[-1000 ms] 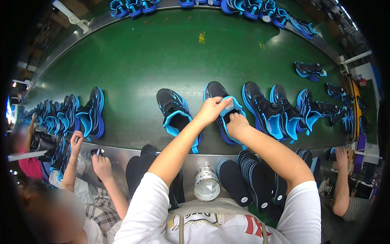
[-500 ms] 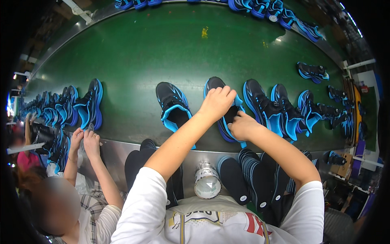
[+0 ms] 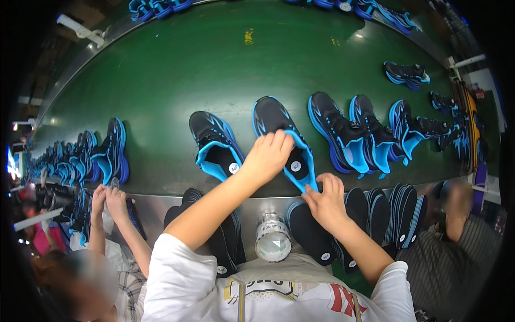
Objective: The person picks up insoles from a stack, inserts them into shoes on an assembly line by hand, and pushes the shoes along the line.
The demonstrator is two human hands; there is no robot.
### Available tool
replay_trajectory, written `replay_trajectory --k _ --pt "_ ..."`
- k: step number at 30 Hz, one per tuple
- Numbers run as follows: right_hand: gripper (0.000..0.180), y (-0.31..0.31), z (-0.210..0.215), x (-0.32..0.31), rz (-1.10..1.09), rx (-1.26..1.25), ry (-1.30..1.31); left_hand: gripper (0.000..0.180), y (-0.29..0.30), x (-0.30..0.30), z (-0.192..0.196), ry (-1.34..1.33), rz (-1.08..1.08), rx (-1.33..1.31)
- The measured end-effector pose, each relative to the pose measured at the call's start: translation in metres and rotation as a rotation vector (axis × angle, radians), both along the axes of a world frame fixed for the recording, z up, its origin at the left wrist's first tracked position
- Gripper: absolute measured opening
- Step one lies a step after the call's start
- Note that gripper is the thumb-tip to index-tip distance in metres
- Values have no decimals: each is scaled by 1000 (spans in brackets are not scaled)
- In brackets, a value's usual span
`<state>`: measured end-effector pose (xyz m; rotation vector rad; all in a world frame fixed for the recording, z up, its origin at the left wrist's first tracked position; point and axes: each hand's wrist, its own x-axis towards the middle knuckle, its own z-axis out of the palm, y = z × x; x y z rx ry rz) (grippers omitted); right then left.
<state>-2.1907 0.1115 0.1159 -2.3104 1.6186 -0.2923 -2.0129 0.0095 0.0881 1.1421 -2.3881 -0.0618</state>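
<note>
Both hands have slid back to the heel end of the black-and-blue sneaker (image 3: 279, 134) since half a second ago.

The left hand (image 3: 268, 158) lies curled over the sneaker's blue collar, fingers pressing its edge; the right hand (image 3: 324, 196) pinches the heel rim. The sneaker sits on the green conveyor belt (image 3: 177, 70), between a matching sneaker with its insole showing (image 3: 214, 142) and others to the right. Stacked dark insoles (image 3: 375, 214) stand along the metal worktop (image 3: 155, 206) near a clear bottle (image 3: 272, 239).
</note>
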Motion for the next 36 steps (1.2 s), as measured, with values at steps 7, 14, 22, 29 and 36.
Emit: replay_trajectory --k 7,14,22,29,36 --pt "23 -8 -4 1 -70 -17 -114 19 -18 9 -10 -178 -36 -52" --pt "38 39 44 -57 -177 -82 -22 14 -36 26 22 743 129 981" --pt "68 168 65 -92 -490 357 9 9 -22 36 69 1858 112 1160" --pt "50 175 79 -124 -535 221 -191 22 4 -75 42 1486 -17 1321" --pt "14 47 119 -157 -575 26 -422 62 -1 -154 15 540 86 378"
